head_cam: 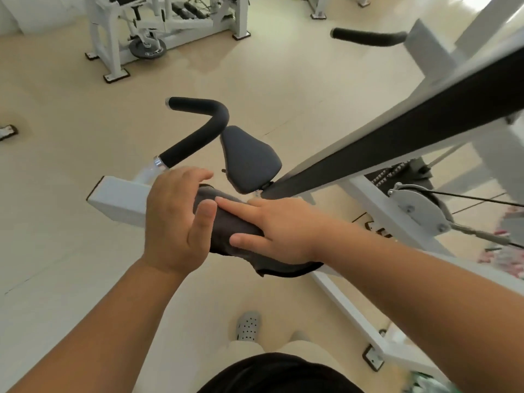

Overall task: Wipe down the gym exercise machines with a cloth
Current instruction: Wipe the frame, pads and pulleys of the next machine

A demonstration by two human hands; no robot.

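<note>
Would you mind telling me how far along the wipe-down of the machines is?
Done: nothing can be confirmed, since no surface shows whether it is clean. In hand: the left hand and right hand press the dark cloth onto this machine's white arm. Apparently left: the black foam handle, the seat pad and the far machine.

Cloth (226, 225), dark, centre: left end covered by the left hand (173, 222), 4 o'clock edge by the right hand (280, 234); what lies beneath it cannot be told.
White machine (158, 29), 11 o'clock: cut off by the top edge.
Black pad (411, 137), 2 o'clock: runs out at the right edge.
Cable (482, 199), 3 o'clock: likewise.
Floor marking (371, 222) (lettering, perhaps): half hidden by a white beam (368, 194), unreadable.
Coloured patch (504, 251), 4 o'clock: blurred, unidentifiable.
</note>
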